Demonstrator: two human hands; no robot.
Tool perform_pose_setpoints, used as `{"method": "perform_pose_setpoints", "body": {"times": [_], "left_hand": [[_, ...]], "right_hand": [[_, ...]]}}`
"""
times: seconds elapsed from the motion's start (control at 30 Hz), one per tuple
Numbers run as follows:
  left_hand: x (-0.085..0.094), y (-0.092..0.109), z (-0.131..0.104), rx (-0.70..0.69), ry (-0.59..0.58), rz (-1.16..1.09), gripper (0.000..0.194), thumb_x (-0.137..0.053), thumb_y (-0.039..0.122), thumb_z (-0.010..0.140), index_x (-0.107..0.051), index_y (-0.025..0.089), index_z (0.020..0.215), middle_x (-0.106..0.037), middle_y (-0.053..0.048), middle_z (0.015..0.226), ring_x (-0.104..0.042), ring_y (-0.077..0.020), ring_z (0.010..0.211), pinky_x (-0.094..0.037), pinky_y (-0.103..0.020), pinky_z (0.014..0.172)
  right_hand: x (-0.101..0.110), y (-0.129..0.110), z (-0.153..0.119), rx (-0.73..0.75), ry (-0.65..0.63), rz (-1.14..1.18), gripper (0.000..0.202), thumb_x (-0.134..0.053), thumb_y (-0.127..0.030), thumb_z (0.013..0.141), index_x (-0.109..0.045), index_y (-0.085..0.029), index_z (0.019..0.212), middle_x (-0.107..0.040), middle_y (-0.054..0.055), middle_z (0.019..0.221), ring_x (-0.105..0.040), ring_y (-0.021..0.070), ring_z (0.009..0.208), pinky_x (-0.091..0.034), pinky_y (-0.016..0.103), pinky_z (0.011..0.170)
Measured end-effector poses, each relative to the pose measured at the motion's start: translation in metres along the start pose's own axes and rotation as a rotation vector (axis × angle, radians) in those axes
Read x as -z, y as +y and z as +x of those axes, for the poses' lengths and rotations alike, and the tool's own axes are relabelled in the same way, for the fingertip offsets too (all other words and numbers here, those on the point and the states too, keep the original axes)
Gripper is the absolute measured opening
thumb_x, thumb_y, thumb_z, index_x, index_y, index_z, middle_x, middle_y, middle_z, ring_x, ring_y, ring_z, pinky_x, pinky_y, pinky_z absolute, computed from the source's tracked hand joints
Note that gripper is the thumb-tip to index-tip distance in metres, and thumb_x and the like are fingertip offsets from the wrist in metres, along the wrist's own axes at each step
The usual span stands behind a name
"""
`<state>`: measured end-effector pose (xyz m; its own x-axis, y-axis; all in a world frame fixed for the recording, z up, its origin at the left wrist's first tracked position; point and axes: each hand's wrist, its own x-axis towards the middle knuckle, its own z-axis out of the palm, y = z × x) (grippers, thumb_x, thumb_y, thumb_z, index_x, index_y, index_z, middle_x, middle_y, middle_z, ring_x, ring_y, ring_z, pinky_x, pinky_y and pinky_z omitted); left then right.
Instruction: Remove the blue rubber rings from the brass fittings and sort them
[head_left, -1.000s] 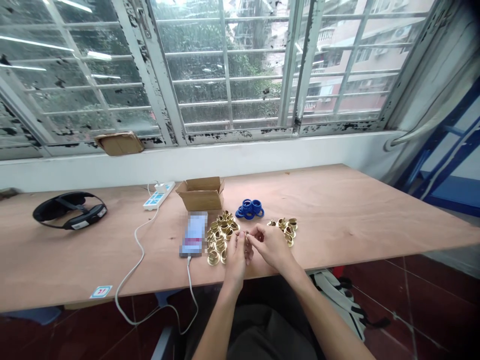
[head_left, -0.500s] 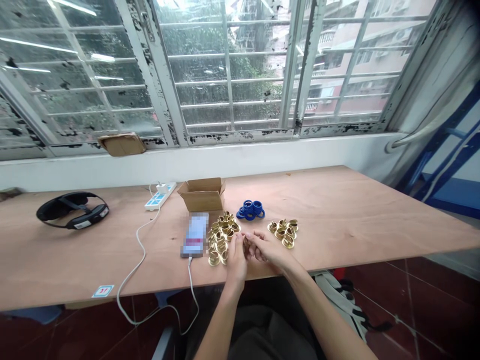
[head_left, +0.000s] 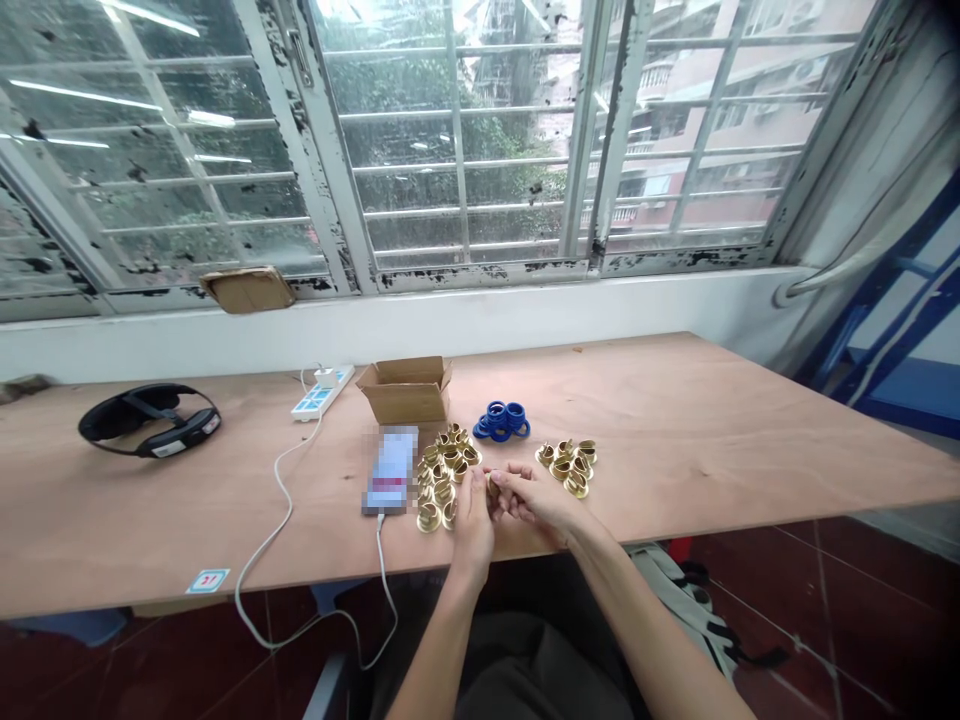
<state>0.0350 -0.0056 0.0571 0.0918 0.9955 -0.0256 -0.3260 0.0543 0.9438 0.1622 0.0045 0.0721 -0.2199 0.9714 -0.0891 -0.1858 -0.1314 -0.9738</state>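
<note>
My left hand (head_left: 474, 515) and my right hand (head_left: 534, 497) meet over the front part of the table, fingertips together. Pinched between them is a small brass fitting (head_left: 492, 484), mostly covered by the fingers. Just left of my left hand lies a cluster of several flanged brass fittings (head_left: 444, 490), partly behind that hand. A smaller group of the same brass fittings (head_left: 576, 484) sits to the right of my right hand. Beyond both hands is a pile of blue rings (head_left: 496, 433).
An open cardboard box (head_left: 409, 402) stands behind a phone (head_left: 390, 470) with a white cable (head_left: 279, 540) running off the table's front edge. Farther left are a power strip (head_left: 322, 393) and a black headset (head_left: 150, 420). The wooden table (head_left: 712, 430) reaches the window wall.
Both hands stay in almost the same place, still together on the brass fitting, with only slight finger movement. The view has shifted very slightly; the piles look the same.
</note>
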Motion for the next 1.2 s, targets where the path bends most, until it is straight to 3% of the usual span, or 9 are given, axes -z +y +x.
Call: {"method": "perform_pose_setpoints", "body": {"times": [0.2,0.4,0.57,0.77,0.9,1.0,1.1,1.2], "left_hand": [[-0.004,0.007,-0.004,-0.039,-0.013,-0.044,0.053,-0.068,0.07,0.082,-0.06,0.02,0.095,-0.056,0.002,0.076,-0.05,-0.0108,0.064,-0.033,-0.019,0.051],[-0.005,0.008,-0.003,-0.069,-0.063,-0.098,0.048,-0.064,0.066,0.088,-0.058,0.019,0.098,-0.053,0.004,0.072,-0.043,-0.0076,0.056,-0.029,-0.017,0.047],[-0.004,0.01,-0.002,-0.127,-0.092,-0.121,0.041,-0.058,0.06,0.096,-0.056,0.021,0.104,-0.046,0.006,0.07,-0.036,-0.0053,0.05,-0.025,-0.017,0.046],[-0.003,0.008,-0.005,-0.183,-0.116,-0.094,0.035,-0.064,0.052,0.095,-0.055,0.022,0.112,-0.044,0.007,0.07,-0.038,-0.0059,0.053,-0.028,-0.017,0.049],[0.002,0.006,-0.005,-0.26,-0.113,0.006,0.033,-0.067,0.045,0.094,-0.06,0.023,0.118,-0.053,0.004,0.078,-0.049,-0.0083,0.063,-0.041,-0.019,0.06],[0.005,0.005,-0.004,-0.334,-0.076,0.125,0.032,-0.067,0.041,0.095,-0.065,0.023,0.121,-0.066,-0.003,0.1,-0.063,-0.0139,0.088,-0.049,-0.025,0.082],[0.006,0.005,-0.003,-0.36,-0.071,0.15,0.034,-0.069,0.038,0.094,-0.066,0.025,0.125,-0.067,-0.008,0.125,-0.063,-0.0223,0.119,-0.049,-0.033,0.102],[0.004,0.006,-0.004,-0.36,-0.085,0.136,0.039,-0.072,0.036,0.091,-0.064,0.024,0.127,-0.066,-0.01,0.132,-0.063,-0.0255,0.126,-0.049,-0.038,0.108]], "right_hand": [[0.001,-0.001,-0.002,-0.009,0.018,0.134,0.048,-0.085,-0.056,0.07,-0.055,-0.018,0.069,-0.057,-0.005,0.056,-0.047,0.0059,0.046,-0.028,0.018,0.042],[-0.002,-0.014,-0.006,-0.027,0.015,0.148,0.047,-0.082,-0.058,0.072,-0.057,-0.018,0.075,-0.057,-0.005,0.053,-0.035,0.0039,0.038,-0.011,0.019,0.036],[0.003,-0.026,-0.008,0.128,0.089,0.163,0.048,-0.074,-0.059,0.081,-0.046,-0.022,0.072,-0.052,-0.007,0.051,-0.031,0.0047,0.038,-0.011,0.019,0.038],[0.02,-0.025,-0.01,0.32,0.193,-0.366,0.04,-0.064,-0.054,0.092,-0.055,-0.019,0.074,-0.056,-0.004,0.06,-0.045,0.0102,0.051,-0.033,0.022,0.05],[0.026,-0.017,-0.008,0.338,0.259,-0.755,0.034,-0.061,-0.043,0.095,-0.058,-0.019,0.071,-0.061,-0.001,0.063,-0.055,0.0147,0.06,-0.036,0.024,0.057],[0.022,-0.015,-0.009,0.277,0.306,-0.976,0.024,-0.064,-0.036,0.095,-0.064,-0.02,0.076,-0.07,0.001,0.07,-0.063,0.0168,0.066,-0.038,0.025,0.062],[0.017,-0.015,-0.012,0.213,0.329,-1.084,0.018,-0.063,-0.033,0.095,-0.069,-0.022,0.082,-0.075,0.003,0.077,-0.068,0.019,0.073,-0.039,0.025,0.065],[0.015,-0.016,-0.013,0.175,0.37,-1.141,0.016,-0.063,-0.032,0.096,-0.071,-0.023,0.086,-0.077,0.005,0.082,-0.071,0.0209,0.078,-0.04,0.026,0.066]]}}
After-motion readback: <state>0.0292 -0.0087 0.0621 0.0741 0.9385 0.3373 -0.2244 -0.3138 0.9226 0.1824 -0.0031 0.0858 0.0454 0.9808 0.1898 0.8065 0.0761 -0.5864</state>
